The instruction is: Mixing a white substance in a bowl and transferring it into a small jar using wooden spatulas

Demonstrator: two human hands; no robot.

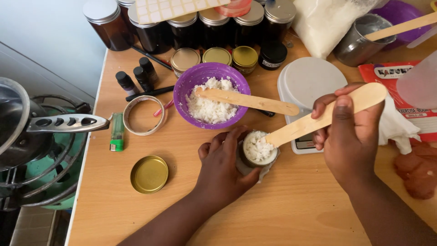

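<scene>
Left hand (223, 160) wrapped around a small round jar (258, 149) near the middle of the wooden tabletop (291, 205), jar heaped with white flaky wax. Right hand (348, 132) gripping a flat wooden spatula (325, 116), its tip pressed into the jar's filling. Just beyond the jar, a purple bowl (212, 94) of the same white flakes, a second wooden stick (248, 101) resting across its rim. White kitchen scale (309, 82) beside the bowl, toward the right edge. Gold lid (149, 174) lying flat near the left edge, green lighter (117, 132) and tape ring (144, 115) beyond it. Dark jars (191, 27) lined along the far edge.
</scene>
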